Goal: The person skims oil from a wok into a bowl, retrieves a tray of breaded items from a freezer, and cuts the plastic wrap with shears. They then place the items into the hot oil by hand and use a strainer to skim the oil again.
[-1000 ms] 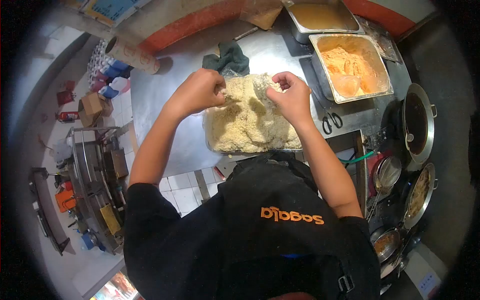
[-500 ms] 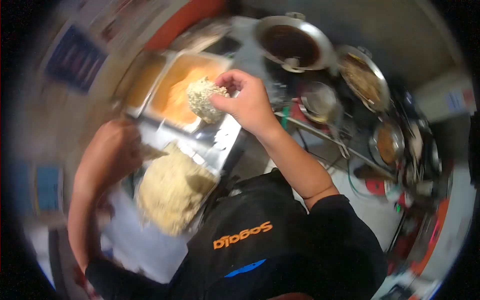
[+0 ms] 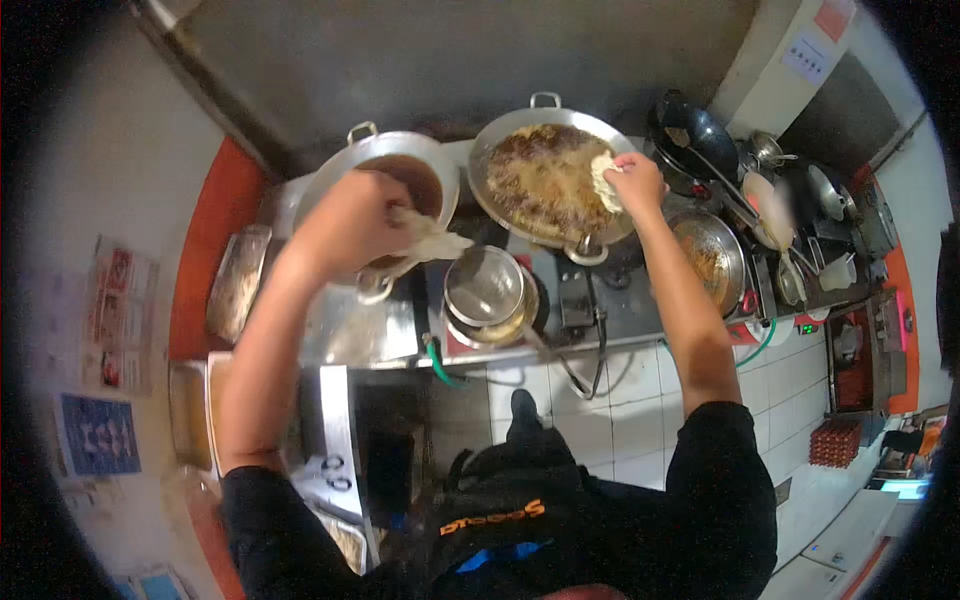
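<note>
My right hand (image 3: 638, 187) pinches a pale, flour-coated piece of food (image 3: 605, 184) over the right side of a wide metal wok (image 3: 478, 175) full of bubbling oil. My left hand (image 3: 365, 225) is closed on another floury piece of food (image 3: 432, 240), which hangs limp and slightly blurred from the fingers. It is above the near right side of a second wok (image 3: 451, 185) holding dark liquid, partly hidden by that hand. What the coating covers cannot be made out on either piece.
A wire strainer (image 3: 485, 287) rests over a pot between the woks, at the stove's front. To the right are a shallow pan (image 3: 735, 265) with brownish crumbs and a black wok (image 3: 715, 135) with a long-handled utensil. A metal tray (image 3: 240, 270) stands at the left.
My view has swung from the flour trays to the stove. Both hands have moved over to the woks, the right still holding a coated piece; the left's piece now shows plainly.
</note>
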Motion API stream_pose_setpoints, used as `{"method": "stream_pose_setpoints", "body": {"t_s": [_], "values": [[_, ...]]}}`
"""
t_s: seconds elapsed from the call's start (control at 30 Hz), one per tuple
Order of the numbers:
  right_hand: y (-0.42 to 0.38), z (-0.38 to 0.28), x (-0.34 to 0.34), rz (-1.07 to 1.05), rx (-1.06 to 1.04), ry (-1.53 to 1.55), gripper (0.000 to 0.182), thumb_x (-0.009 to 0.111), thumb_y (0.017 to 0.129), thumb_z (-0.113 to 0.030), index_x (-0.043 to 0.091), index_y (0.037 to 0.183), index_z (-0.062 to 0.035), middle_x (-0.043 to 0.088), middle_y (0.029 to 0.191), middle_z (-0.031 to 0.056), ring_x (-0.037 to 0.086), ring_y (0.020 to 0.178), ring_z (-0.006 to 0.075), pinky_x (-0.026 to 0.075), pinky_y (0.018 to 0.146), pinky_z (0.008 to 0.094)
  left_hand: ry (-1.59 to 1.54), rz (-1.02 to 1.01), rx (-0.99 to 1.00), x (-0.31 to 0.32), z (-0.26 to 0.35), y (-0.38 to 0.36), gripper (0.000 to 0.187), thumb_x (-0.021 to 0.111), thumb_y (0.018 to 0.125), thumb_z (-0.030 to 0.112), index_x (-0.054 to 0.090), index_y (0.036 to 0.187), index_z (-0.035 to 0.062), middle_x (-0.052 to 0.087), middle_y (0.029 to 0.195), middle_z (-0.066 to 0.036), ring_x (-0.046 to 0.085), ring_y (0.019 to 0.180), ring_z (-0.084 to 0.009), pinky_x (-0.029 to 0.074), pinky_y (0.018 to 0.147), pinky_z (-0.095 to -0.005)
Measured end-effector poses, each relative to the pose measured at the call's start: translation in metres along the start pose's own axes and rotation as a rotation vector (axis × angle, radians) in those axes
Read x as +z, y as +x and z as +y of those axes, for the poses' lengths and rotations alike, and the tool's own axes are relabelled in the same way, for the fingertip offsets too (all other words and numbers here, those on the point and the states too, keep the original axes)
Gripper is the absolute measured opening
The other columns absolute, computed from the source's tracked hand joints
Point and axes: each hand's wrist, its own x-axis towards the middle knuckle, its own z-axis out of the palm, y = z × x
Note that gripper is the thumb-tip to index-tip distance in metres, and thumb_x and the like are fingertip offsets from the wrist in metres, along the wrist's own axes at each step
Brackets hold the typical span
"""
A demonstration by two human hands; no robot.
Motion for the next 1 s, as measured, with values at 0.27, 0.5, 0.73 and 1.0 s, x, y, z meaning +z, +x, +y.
{"method": "stream_pose_setpoints", "body": {"t_s": [0.27, 0.5, 0.73, 1.0], "values": [[0.134, 0.142, 0.052, 0.013, 0.239, -0.553, 0.019, 0.066, 0.061, -0.021, 0.064, 0.079, -0.0169, 0.066, 0.086, 0.0060, 0.061, 0.087, 0.0248, 0.032, 0.081, 0.0431, 0.027, 0.015, 0.034, 0.174, -0.056, 0.233, 0.025, 0.066, 0.061, 0.019, 0.064, 0.076, -0.0012, 0.061, 0.074, -0.022, 0.061, 0.071, -0.0359, 0.049, 0.067, -0.0400], [0.177, 0.205, 0.093, -0.083, 0.197, -0.660, 0.024, 0.063, 0.067, -0.021, 0.067, 0.090, -0.0168, 0.066, 0.092, 0.0086, 0.061, 0.088, 0.0274, 0.032, 0.082, 0.0432, 0.074, -0.010, -0.288, 0.272, -0.122, 0.325, 0.031, 0.071, 0.062, 0.026, 0.066, 0.077, -0.0003, 0.063, 0.080, -0.021, 0.062, 0.078, -0.0347, 0.050, 0.072, -0.0398], [0.097, 0.149, -0.040, 0.010, -0.062, 0.005, 0.030, 0.063, 0.076, -0.016, 0.062, 0.103, -0.0022, 0.063, 0.102, 0.0136, 0.060, 0.095, 0.0224, 0.045, 0.083, 0.0311, 0.069, -0.042, -0.426, 0.286, -0.142, 0.360, 0.029, 0.072, 0.065, 0.028, 0.069, 0.082, 0.0055, 0.065, 0.087, -0.016, 0.063, 0.085, -0.0301, 0.051, 0.074, -0.0384], [-0.135, 0.075, -0.173, 0.170, 0.225, 0.101, 0.024, 0.058, 0.084, -0.015, 0.062, 0.099, 0.0036, 0.062, 0.098, 0.0101, 0.056, 0.093, 0.0176, 0.042, 0.085, 0.0295, 0.173, 0.046, -0.083, 0.244, -0.136, 0.377, 0.032, 0.065, 0.074, 0.025, 0.064, 0.104, 0.0142, 0.063, 0.095, -0.013, 0.060, 0.091, -0.0308, 0.048, 0.080, -0.0407]]}}
